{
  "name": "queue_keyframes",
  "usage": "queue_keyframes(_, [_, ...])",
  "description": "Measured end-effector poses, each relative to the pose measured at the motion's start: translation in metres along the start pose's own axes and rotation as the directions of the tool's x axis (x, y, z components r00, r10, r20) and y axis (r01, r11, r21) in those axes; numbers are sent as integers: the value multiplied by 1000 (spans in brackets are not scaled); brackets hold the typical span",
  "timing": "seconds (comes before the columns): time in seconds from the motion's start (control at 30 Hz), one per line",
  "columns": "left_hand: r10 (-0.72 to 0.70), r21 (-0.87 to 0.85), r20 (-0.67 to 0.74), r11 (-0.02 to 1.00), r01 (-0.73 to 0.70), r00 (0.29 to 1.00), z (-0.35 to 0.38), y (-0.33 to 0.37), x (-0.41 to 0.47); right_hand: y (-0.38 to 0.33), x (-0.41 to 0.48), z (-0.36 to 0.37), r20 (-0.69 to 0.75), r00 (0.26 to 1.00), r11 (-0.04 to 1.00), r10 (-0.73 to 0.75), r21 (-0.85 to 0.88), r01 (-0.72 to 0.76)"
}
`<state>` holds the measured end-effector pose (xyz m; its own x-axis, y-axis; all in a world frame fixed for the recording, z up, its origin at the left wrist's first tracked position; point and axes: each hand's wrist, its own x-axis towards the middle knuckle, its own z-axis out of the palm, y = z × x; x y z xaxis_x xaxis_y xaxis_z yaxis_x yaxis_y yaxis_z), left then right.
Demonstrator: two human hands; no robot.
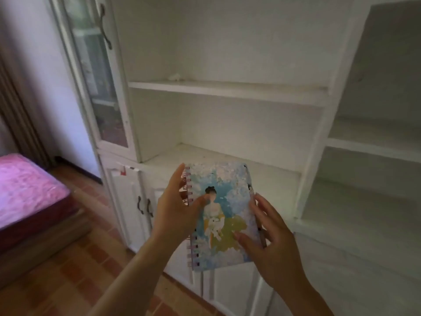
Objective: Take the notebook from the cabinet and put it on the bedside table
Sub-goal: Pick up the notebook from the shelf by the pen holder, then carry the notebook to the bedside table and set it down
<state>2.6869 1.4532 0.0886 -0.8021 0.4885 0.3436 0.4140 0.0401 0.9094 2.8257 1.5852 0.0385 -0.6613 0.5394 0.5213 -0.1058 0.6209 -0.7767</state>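
Observation:
A spiral-bound notebook (224, 208) with a blue and white cover showing a figure in a yellow skirt is held in the air in front of the white cabinet (227, 92). My left hand (176, 213) grips its spiral edge, thumb on the cover. My right hand (271, 238) holds the opposite edge, fingers spread over the cover. A pen (260, 233) is clipped along the notebook's right edge. The notebook hangs just outside the cabinet's lower open shelf (262, 172). The bedside table is not in view.
The cabinet has an open glass door (100, 87) at the left and lower doors with dark handles (144, 205). A bed with a pink cover (25, 190) stands at the left. The floor (75, 265) is reddish tile. More white shelves (373, 144) stand at the right.

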Motion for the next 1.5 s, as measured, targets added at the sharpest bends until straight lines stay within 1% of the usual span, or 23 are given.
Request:
queue_keyframes(0.07, [-6, -1, -62, 1000, 6, 998, -48, -11, -22, -20, -10, 41, 72, 997, 999, 12, 49, -15])
queue_keyframes(0.13, [1, 18, -135, 1000, 1, 991, -94, -19, -47, -41, -21, 83, 143, 990, 996, -16, 91, 3])
queue_keyframes(0.23, [-1, 38, -284, 999, 13, 959, -158, -31, -84, -73, -40, 140, 267, 962, 984, -63, 180, 14])
queue_keyframes(0.33, [10, 77, -419, 997, 25, 908, -214, -37, -118, -102, -57, 190, 371, 917, 965, -143, 259, 46])
queue_keyframes(0.43, [30, 108, -535, 994, 34, 844, -258, -39, -150, -129, -71, 231, 453, 870, 928, -193, 372, 12])
queue_keyframes(0.57, [42, 153, -651, 985, 77, 758, -304, -49, -187, -157, -87, 278, 544, 795, 897, -268, 442, 0])
queue_keyframes(0.63, [32, 159, -695, 981, 109, 718, -324, -55, -204, -170, -96, 300, 593, 751, 869, -290, 492, -54])
queue_keyframes(0.7, [29, 182, -735, 971, 155, 678, -342, -61, -219, -178, -106, 324, 644, 706, 853, -296, 510, -108])
queue_keyframes(0.83, [-15, 176, -795, 951, 254, 607, -375, -79, -246, -184, -125, 376, 710, 619, 878, -336, 474, -67])
queue_keyframes(0.93, [-40, 145, -851, 940, 308, 523, -400, -100, -260, -185, -135, 420, 787, 515, 894, -338, 441, -86])
queue_keyframes(1.03, [-78, 99, -882, 934, 344, 465, -425, -120, -260, -192, -137, 463, 830, 420, 899, -367, 433, -69])
queue_keyframes(1.17, [-103, 64, -921, 911, 407, 374, -460, -143, -248, -202, -125, 518, 842, 355, 895, -407, 445, -29])
queue_keyframes(1.23, [-129, 39, -926, 902, 429, 356, -476, -153, -241, -205, -119, 545, 843, 324, 890, -429, 456, -11])
queue_keyframes(1.33, [-169, 1, -931, 885, 466, 323, -499, -167, -237, -212, -117, 583, 853, 271, 881, -446, 471, -36])
queue_keyframes(1.4, [-184, -31, -945, 873, 486, 270, -514, -174, -242, -222, -121, 608, 848, 235, 869, -475, 494, -28])
queue_keyframes(1.5, [-181, -78, -971, 861, 503, 158, -536, -182, -261, -243, -136, 643, 842, 167, 852, -514, 524, -18])
